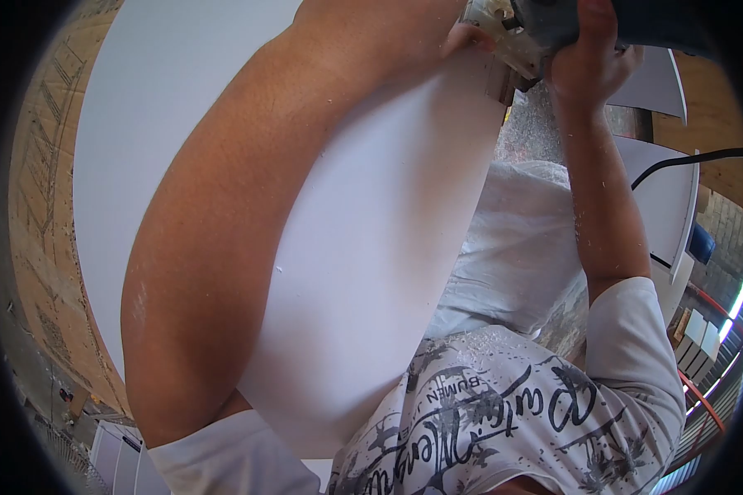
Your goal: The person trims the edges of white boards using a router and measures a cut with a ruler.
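My right hand [590, 70] is wrapped round a power tool [553, 23] with a dark blue body and a pale metal base, at the top right of the head view. The tool sits at the edge of a large white panel [371, 239]; its exact kind is hard to make out. My left arm reaches across the panel, and my left hand [469, 37] is curled against the tool's metal base. Much of that hand lies hidden or beyond the top of the view.
A black cord [689, 159] runs at the right. White plastic sheeting [512, 239] hangs beside the panel, near my dusty shirt. More white panels [656, 194] stand on the right. Brown board [45, 190] borders the left side, and pale shavings lie about.
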Demonstrator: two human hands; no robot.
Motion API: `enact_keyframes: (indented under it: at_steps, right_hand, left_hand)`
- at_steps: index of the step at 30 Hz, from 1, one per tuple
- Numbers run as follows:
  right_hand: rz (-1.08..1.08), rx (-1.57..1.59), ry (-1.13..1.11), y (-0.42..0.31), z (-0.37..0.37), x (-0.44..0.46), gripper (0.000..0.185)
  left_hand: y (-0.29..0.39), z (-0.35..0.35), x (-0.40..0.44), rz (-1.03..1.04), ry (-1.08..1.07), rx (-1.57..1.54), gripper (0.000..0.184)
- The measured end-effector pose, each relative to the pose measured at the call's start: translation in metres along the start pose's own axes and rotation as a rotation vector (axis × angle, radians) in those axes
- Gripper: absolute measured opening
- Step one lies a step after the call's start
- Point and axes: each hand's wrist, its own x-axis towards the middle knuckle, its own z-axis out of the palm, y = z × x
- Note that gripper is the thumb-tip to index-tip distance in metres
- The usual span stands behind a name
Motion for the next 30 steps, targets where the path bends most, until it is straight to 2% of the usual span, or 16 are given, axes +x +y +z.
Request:
enact_keyframes:
  at_steps: [5,8,13,19,20,23,24,25,27,29,30]
  right_hand:
    - [-0.003,-0.053,-0.019,0.002,-0.004,0.005,0.053]
    - [0.095,-0.163,0.069,0.004,-0.005,0.008,0.052]
    - [0.065,-0.087,0.049,0.004,-0.002,0.012,0.049]
    - [0.019,-0.159,0.1,0.025,-0.039,0.027,0.041]
    - [-0.002,-0.189,0.093,0.023,-0.046,0.029,0.04]
    - [-0.309,-0.136,0.192,0.022,-0.064,0.037,0.046]
    - [-0.418,-0.231,0.127,0.022,-0.075,0.039,0.047]
    - [-0.519,-0.331,0.063,0.021,-0.092,0.04,0.049]
    - [-0.3,0.032,-0.013,0.02,-0.12,0.025,0.05]
    - [0.301,0.984,-0.074,0.031,-0.136,-0.005,0.048]
    - [0.059,0.666,-0.105,0.038,-0.142,-0.006,0.05]
  left_hand:
    - [0.006,-0.005,-0.001,-0.017,0.005,0.004,0.041]
    - [0.004,0.0,0.002,-0.035,0.008,0.031,0.04]
    - [-0.004,0.016,0.008,-0.038,0.076,0.089,0.045]
    - [-0.008,-0.004,0.004,0.061,0.094,-0.102,0.053]
    - [-0.008,-0.005,0.006,-0.092,0.039,-0.206,0.051]
    - [-0.033,0.004,0.003,-0.015,0.054,-0.234,0.054]
    - [-0.04,0.009,0.002,0.092,0.118,-0.173,0.047]
    - [-0.041,0.009,0.001,0.134,0.124,-0.115,0.047]
    - [-0.037,0.003,0.001,0.209,0.127,-0.001,0.048]
    - [-0.022,-0.004,0.002,0.288,0.164,0.026,0.058]
    - [-0.013,-0.006,0.004,0.334,0.187,0.026,0.061]
